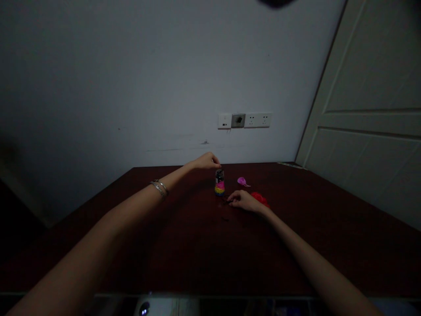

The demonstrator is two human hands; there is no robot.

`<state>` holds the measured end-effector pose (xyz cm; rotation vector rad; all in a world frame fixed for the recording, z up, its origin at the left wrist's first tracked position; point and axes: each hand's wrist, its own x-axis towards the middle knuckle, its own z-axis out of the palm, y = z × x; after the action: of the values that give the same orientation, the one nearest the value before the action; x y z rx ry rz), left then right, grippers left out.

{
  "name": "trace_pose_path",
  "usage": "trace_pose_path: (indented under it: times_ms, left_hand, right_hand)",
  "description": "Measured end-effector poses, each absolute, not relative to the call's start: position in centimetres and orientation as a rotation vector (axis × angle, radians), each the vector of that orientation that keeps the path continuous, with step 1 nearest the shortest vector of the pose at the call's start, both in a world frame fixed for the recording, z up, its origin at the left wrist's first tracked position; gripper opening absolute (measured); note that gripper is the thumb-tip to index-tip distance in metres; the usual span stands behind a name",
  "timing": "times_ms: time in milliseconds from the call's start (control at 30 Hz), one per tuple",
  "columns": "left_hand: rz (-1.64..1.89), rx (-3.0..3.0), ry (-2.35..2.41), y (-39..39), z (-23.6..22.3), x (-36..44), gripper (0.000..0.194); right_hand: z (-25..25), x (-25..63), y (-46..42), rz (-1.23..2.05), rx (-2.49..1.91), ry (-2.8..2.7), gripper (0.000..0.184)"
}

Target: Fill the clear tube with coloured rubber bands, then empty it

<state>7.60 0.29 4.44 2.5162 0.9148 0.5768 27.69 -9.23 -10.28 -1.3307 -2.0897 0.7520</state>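
Note:
A small clear jar stands upright on the dark red table, holding pink, yellow and blue stuff in layers with something black near the top. My left hand, with bracelets on its wrist, is just above the jar's mouth. Its fingers are pinched, and whatever they hold is too dark to name. Right of the jar's base, my right hand is low over the table, thumb and fingertips together at thin dark strands. Behind it lies a bright red bundle, partly covered by the hand.
A small pink-purple piece with a pale tail lies right of the jar. One more dark strand is on the table nearer me. Sockets are on the wall behind; a panelled door stands to the right.

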Motion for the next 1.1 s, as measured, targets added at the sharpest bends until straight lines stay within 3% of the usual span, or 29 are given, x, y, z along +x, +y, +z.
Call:
trace_pose_path:
  times_ms: [233, 533, 833, 1100]
  left_hand:
    - [1.186, 1.697, 1.248, 3.5, -0.1, 5.0, 0.035]
    - [1.324, 1.508, 1.428, 3.7, -10.3, 2.2, 0.034]
    - [1.356, 1.639, 1.407, 4.0, -11.4, 2.0, 0.042]
    - [1.363, 1.704, 1.423, 4.0, -11.6, 1.9, 0.045]
  right_hand:
    - [-10.1, 27.7, -9.3, 0.655, -1.31, -2.144, 0.019]
    - [-9.4, 27.4, -10.0, 0.485, -1.28, -2.221, 0.014]
    - [-8.2, 28.5, -10.1, 0.411, -1.229, -2.189, 0.022]
    - [-6.9, 28.5, -8.8, 0.473, -1.452, -2.179, 0.027]
